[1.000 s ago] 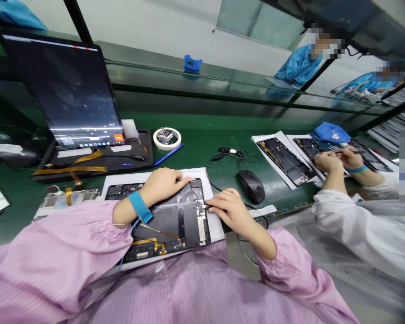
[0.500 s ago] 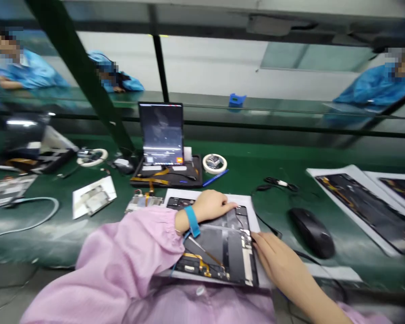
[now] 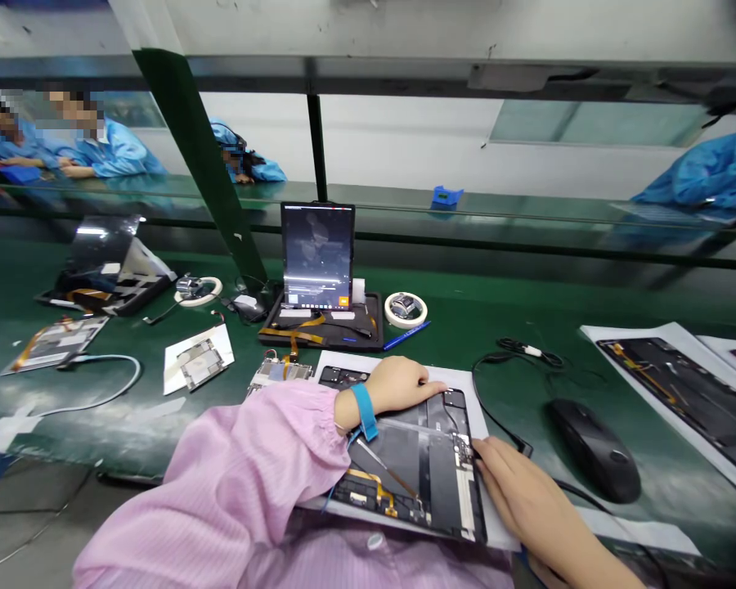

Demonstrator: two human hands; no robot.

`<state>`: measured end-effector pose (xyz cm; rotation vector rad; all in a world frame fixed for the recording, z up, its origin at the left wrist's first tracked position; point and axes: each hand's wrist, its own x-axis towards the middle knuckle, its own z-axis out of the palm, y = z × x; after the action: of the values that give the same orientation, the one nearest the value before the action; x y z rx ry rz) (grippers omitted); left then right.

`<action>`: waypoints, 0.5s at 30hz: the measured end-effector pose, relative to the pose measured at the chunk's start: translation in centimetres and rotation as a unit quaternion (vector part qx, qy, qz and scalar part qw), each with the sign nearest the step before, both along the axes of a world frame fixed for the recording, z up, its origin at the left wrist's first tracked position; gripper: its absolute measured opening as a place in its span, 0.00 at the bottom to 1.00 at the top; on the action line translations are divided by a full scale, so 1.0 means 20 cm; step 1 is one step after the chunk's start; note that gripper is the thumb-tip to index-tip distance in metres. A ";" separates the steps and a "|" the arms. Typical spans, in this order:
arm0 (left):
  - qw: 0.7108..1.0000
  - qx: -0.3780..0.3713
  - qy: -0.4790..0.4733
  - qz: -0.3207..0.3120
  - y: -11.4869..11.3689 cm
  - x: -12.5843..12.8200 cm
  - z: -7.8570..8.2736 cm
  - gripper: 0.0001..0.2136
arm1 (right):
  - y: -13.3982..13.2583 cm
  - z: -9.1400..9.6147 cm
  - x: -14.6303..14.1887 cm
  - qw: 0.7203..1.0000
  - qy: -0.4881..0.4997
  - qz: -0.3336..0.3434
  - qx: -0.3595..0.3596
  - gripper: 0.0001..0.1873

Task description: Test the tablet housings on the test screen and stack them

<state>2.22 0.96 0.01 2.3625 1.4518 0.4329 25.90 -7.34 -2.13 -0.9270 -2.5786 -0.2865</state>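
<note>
An opened tablet lies on a white sheet at the bench's front edge, its black battery area, orange ribbon cables and small boards exposed. Across its upper part rests my left hand, thumb stretched to the right, other fingers curled over and partly hidden; it holds the tablet down. At the tablet's right edge, my right hand has its fingers pressed together, with the fingertips against the side. What they pinch, if anything, is hidden. A blue wrist strap circles my left wrist, and its cord runs down over the tablet.
Behind the tablet stands a lit screen in a black tray. Around it are a tape roll, blue pen and circuit board. To the right lie a black mouse, cable and another opened tablet. Co-workers sit across.
The view has shifted, so the bench contents appear farther right and slightly lower. Both hands keep the same places on the tablet.
</note>
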 end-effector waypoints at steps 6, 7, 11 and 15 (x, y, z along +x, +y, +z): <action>1.000 -0.006 -0.002 0.000 -0.01 0.00 0.01 0.31 | 0.00 0.00 0.01 0.999 -0.014 -0.011 -0.048 0.14; 1.000 -0.005 -0.002 -0.001 -0.01 0.00 0.02 0.32 | 0.00 0.00 0.00 0.998 -0.016 -0.012 -0.052 0.14; 1.000 0.001 -0.002 -0.004 -0.01 -0.01 0.02 0.32 | 0.00 0.02 0.01 0.998 -0.010 -0.011 -0.060 0.14; 1.000 -0.010 -0.008 -0.007 -0.01 -0.01 0.01 0.32 | -0.01 0.09 0.02 0.997 0.005 -0.025 -0.079 0.14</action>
<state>2.11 0.85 0.16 2.3467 1.4261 0.4309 26.39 -7.59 -0.25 -1.0469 -2.6006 -0.0912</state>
